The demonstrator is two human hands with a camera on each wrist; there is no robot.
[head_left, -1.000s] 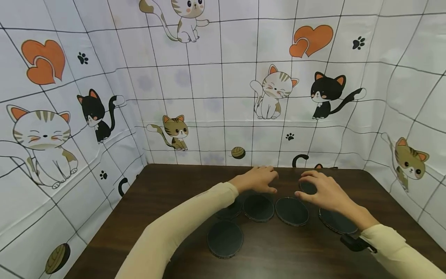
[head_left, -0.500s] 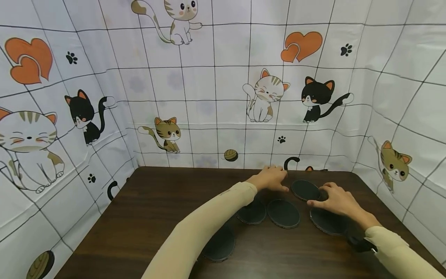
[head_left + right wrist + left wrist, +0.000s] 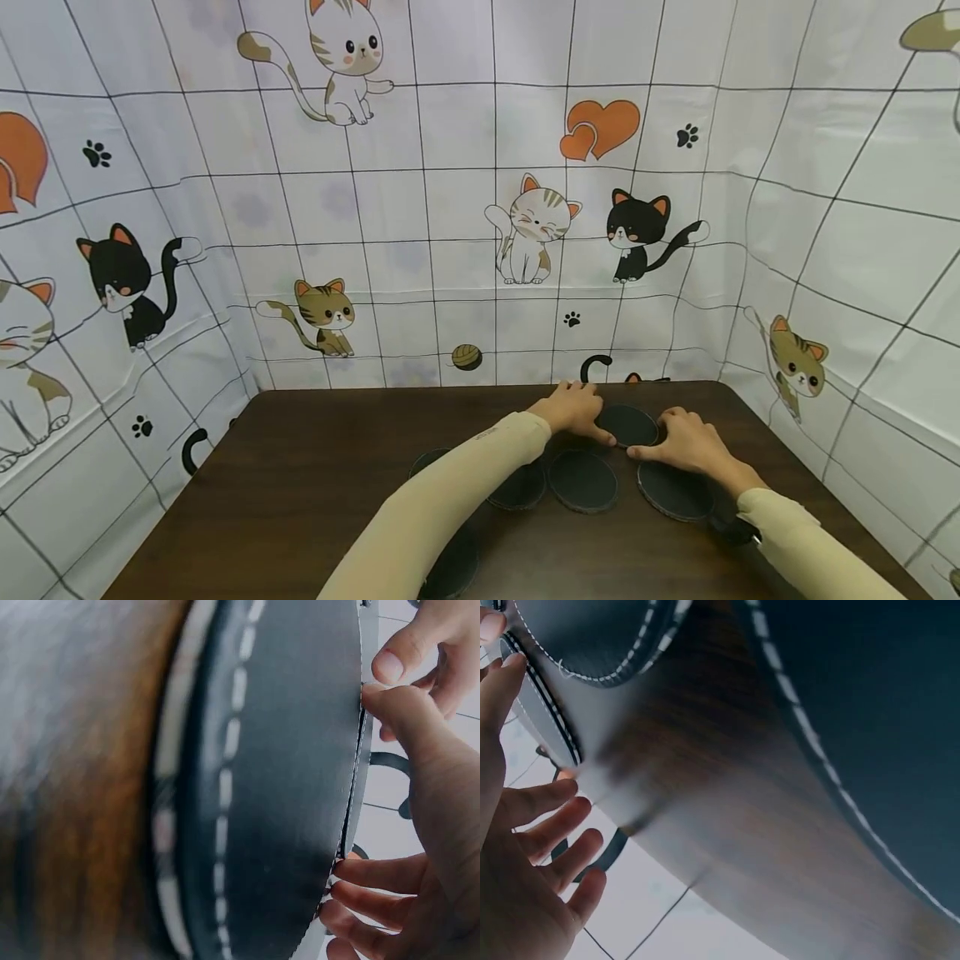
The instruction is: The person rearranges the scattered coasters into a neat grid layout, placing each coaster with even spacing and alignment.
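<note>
**Two hands meet on the farthest disc**

Round dark discs with pale stitched rims lie flat on a brown table [image 3: 300, 492], spread in a loose arc that keeps each rim reachable. Nearest, at about 7 o'clock from the hands, one disc [image 3: 452, 568] lies largely hidden under the left sleeve [image 3: 442, 500]. Farther in, a second disc [image 3: 521, 487] sits half under the same forearm, just beside a third disc [image 3: 582, 481] lying fully in view. At 4 o'clock, a fourth disc [image 3: 673, 490] lies under the right wrist.

Farthest, near the table's back edge, is the disc being handled [image 3: 630, 423]. The left hand [image 3: 573, 407] touches its rim at 9 o'clock with thumb and fingertips, while the right hand [image 3: 686, 442] touches it at 3 o'clock, thumb to the edge and fingers loosely bent. Neither hand visibly wraps the disc; a two-sided hold would steady it.

Behind hangs a white gridded cloth [image 3: 450, 208] printed with cats.
</note>
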